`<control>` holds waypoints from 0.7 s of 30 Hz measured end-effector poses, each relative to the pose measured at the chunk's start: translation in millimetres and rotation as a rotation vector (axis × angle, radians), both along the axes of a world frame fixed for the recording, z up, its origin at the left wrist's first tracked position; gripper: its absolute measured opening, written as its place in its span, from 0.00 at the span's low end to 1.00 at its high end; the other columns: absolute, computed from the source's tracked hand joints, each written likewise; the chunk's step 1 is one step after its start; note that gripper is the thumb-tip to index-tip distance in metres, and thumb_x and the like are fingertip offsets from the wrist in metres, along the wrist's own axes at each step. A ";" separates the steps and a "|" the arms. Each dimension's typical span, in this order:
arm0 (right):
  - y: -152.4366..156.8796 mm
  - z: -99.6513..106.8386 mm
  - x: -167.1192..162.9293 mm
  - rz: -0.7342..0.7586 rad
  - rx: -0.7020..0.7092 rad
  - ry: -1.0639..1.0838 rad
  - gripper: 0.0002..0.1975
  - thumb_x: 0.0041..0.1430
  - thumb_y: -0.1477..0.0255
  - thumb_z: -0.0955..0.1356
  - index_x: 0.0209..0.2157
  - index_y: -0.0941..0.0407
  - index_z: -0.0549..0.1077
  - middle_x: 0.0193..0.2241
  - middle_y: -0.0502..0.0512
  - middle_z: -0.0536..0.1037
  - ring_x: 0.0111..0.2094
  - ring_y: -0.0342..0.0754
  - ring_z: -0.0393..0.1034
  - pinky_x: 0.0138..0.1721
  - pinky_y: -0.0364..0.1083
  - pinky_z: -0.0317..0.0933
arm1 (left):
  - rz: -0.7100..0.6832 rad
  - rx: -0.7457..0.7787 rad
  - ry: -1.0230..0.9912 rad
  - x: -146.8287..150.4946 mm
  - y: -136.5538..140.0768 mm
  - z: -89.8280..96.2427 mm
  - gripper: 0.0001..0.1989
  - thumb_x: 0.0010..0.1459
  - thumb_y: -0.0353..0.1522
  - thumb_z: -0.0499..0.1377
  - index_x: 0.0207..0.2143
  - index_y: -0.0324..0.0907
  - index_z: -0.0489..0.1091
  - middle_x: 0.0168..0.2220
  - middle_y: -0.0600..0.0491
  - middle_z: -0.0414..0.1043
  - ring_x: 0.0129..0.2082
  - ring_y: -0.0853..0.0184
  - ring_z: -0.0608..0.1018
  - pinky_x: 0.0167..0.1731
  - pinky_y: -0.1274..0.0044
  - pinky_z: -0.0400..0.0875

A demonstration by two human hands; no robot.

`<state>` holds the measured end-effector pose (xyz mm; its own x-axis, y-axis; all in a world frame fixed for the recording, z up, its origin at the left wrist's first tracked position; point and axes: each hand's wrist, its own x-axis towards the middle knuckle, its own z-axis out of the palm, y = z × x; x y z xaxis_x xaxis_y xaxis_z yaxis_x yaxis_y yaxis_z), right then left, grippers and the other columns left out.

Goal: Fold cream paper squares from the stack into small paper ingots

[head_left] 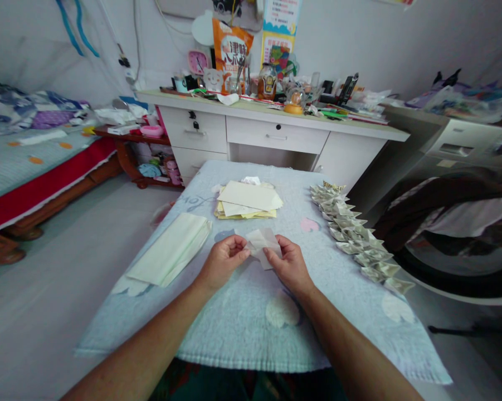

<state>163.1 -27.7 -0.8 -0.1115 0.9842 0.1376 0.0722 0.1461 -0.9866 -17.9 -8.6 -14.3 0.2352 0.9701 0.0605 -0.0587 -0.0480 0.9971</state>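
Between my two hands is a small sheet of thin whitish paper (264,240), partly folded and held just above the cloth-covered table. My left hand (224,257) pinches its left edge between thumb and fingers. At the right side, my right hand (290,263) grips it with the thumb on top and the fingers behind. Beyond my hands lies a stack of cream and yellowish paper (248,199). Left of my left hand rests a folded pile of pale green-white paper sheets (171,249). Rows of folded paper pieces with pointed tips (351,231) stand along the table's right side.
A light blue patterned cloth (251,323) covers the table. Behind it stands a white desk (276,133) crowded with jars, a pink clock (198,62) and an orange bag (230,53). A washing machine (459,145) is close on the right; a bed (45,161) is on the left.
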 end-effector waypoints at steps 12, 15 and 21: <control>-3.7 4.8 11.5 -0.091 0.660 -0.992 0.05 0.57 0.77 0.65 0.35 0.55 0.71 0.37 0.57 0.74 0.41 0.52 0.60 0.44 0.51 0.51 | 0.174 0.693 0.621 -1.2 -17.3 16.1 0.25 0.50 0.27 0.61 0.51 0.45 0.62 0.52 0.46 0.62 0.53 0.59 0.65 0.54 0.65 0.61; -6.3 5.2 6.6 0.023 0.651 -1.112 0.03 0.57 0.77 0.66 0.33 0.56 0.71 0.35 0.57 0.73 0.40 0.52 0.59 0.44 0.51 0.50 | 0.073 0.775 0.769 -2.1 -18.2 14.3 0.15 0.48 0.23 0.59 0.39 0.44 0.68 0.46 0.48 0.68 0.48 0.58 0.68 0.50 0.65 0.62; -7.2 6.5 7.0 0.200 0.585 -1.222 0.04 0.52 0.78 0.67 0.32 0.56 0.70 0.33 0.55 0.72 0.38 0.51 0.58 0.39 0.49 0.50 | -0.160 0.831 0.998 -6.9 -18.5 9.7 0.08 0.50 0.22 0.56 0.31 0.42 0.67 0.32 0.51 0.71 0.37 0.62 0.70 0.38 0.70 0.61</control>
